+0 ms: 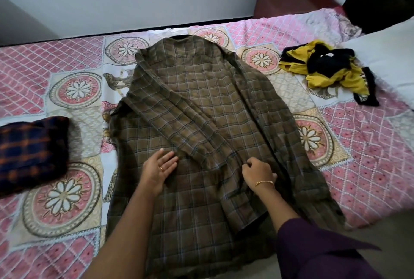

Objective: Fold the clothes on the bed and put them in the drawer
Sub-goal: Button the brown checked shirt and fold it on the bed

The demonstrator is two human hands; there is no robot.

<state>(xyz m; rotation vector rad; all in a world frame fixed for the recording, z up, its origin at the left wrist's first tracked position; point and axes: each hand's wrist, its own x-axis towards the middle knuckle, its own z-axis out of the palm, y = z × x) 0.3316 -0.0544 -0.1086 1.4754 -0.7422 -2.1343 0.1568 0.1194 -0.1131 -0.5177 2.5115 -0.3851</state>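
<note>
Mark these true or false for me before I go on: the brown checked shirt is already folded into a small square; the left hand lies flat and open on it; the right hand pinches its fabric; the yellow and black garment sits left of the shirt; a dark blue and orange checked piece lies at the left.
1. The brown checked shirt is folded into a small square. False: it lies spread out on the bed, with one sleeve folded across it.
2. The left hand lies flat and open on it. True.
3. The right hand pinches its fabric. True.
4. The yellow and black garment sits left of the shirt. False: it lies to the right.
5. A dark blue and orange checked piece lies at the left. True.
</note>
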